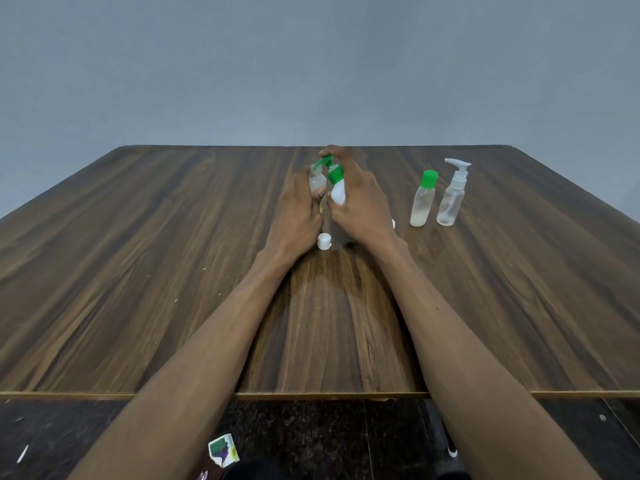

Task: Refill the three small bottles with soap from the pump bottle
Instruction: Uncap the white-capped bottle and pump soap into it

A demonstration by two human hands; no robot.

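Scraps of paper lie on the dark floor (311, 434) nearest the camera, among them a small green-and-white scrap (223, 449) just under the near edge of the wooden table (138, 271). Both forearms reach over that edge to the table's middle. The left hand (294, 216) grips a small clear bottle (317, 180), uncapped, holding it upright under the green nozzle. The right hand (360, 199) wraps the white pump bottle (337, 192), one finger curled over the green pump head (327, 162). A white cap (324, 241) lies on the table between the wrists, just below the hands.

To the right, well apart from the hands, stand a green-capped bottle (423, 199) and, just beside it, a clear spray bottle (452, 195), both upright and closed, each with a little pale liquid at the bottom.

The main risk is likely soap missing the narrow neck if nozzle and mouth drift apart during a press, since both are held rather than braced. A wrist could also knock the loose cap away. Room is generous: wide bare wood lies left and toward the far edge, which meets the grey wall (311, 64), so nothing crowds the hands.
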